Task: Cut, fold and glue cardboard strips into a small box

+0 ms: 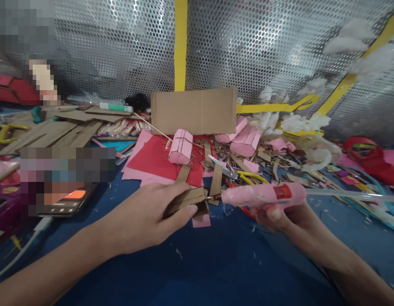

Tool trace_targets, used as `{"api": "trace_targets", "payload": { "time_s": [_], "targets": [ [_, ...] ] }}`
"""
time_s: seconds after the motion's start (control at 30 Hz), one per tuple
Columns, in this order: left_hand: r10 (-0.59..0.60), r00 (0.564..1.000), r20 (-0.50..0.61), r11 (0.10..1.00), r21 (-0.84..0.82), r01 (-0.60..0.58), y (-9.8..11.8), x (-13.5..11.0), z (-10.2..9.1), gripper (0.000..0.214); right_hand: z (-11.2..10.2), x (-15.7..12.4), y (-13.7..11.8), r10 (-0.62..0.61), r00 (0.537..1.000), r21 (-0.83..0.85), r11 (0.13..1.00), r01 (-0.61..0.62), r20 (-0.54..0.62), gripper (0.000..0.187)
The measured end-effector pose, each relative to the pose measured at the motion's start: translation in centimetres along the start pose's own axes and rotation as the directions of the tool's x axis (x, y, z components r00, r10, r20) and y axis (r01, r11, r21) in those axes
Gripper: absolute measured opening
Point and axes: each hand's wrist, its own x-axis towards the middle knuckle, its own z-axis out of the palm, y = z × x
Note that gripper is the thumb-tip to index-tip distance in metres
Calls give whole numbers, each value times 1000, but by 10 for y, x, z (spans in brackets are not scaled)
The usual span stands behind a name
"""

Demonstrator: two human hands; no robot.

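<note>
Cardboard piece [188,200]: brown card folded into a small angular shape with flat faces and sharp creases. It sits just below the centre of the frame, pinched in my left hand.
Left hand [146,219]: closed on the card's left end, fingers curled over the top. The right end sticks out free.
Glue gun [263,194]: a pink rounded barrel, rough with dried whitish smears, with a red patch on its side. It lies level, right of centre, its dark nozzle touching the right edge of the cardboard piece.
Right hand [276,216]: wrapped shut around the gun from below, one fingertip showing under the barrel.
Glue stick [350,194]: a clear smooth rod running from the gun's back toward the right edge.
Pink scrap [201,221]: flat paper, just under the card.
Blue cover [200,263]: matte and flecked with crumbs. The lower middle between my forearms is the open room.
Scissors [223,166]: metal blades lying among card strips just above the nozzle, in a crowded patch.
Pink box [181,146]: a lined paper block standing on the red sheet [152,160], above my fingers.
Cardboard panel [193,110]: upright and creased, at upper centre, against the perforated metal wall [120,51].
Phone [68,203]: lit screen, at the left.
Cotton wads [280,119]: white and fluffy, at the upper right.
</note>
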Motion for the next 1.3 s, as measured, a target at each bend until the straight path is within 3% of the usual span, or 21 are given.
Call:
{"api": "trace_targets", "payload": {
  "time_s": [0.2,0.43,0.73,1.0,1.3],
  "targets": [
    [42,999,19,998,37,-43,1,0,-3,36,1,-1,-1,45,999,-4,999,-45,2,46],
    [44,998,37,998,34,-46,0,1,-2,36,-2,0,-1,-5,997,20,1000,3,79,41],
    [51,998,31,998,30,-52,-3,0,-1,37,1,0,0,8,998,22,1000,-10,60,39],
    [58,998,21,998,34,-59,-4,0,0,37,0,5,-12,-53,988,-12,998,55,144,43],
    [47,999,25,998,38,-48,-4,0,0,39,-1,3,-12,-89,989,-27,995,93,121,44]
  ]
}}
